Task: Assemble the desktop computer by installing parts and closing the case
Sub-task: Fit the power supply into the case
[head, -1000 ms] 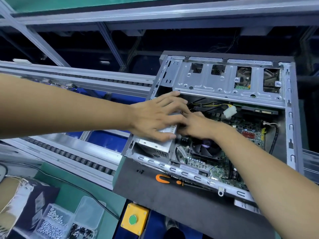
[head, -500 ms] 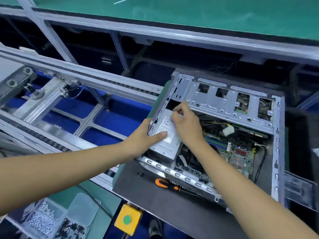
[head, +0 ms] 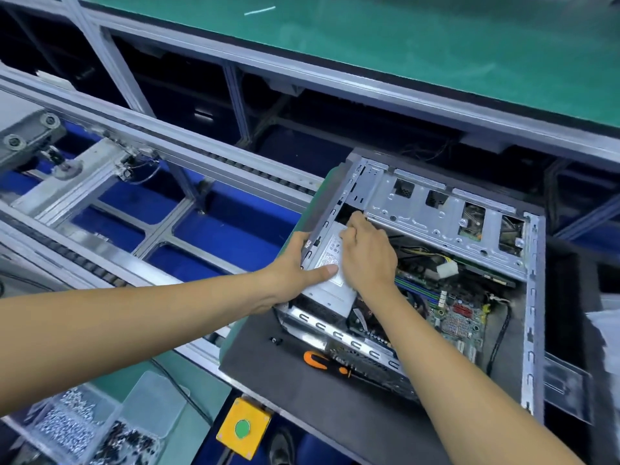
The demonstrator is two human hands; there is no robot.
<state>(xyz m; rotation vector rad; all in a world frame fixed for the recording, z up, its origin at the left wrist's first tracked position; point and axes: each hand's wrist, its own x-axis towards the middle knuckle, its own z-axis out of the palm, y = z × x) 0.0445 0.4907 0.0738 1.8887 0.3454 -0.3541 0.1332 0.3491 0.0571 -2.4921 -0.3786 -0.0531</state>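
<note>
Two hands, L (head: pixel 295 266) & R (head: pixel 365 253), fingers gripping PSU (head: pixel 330 290) inside open case (head: pixel 533 297).

A dark grey mat (head: pixel 302 391) covers the desk (head: pixel 188 374), whose green top shows along the mat's left edge. The open case (head: pixel 531 297) lies on its side on the mat, filling the far and right part. At the near edge of the case an orange-handled screwdriver (head: pixel 317 360) lies on the mat, touching the case. A small black screw (head: pixel 275 340) sits just left of it. Clear screw bins (head: pixel 84 427) stand at the desk's near left corner.
</note>
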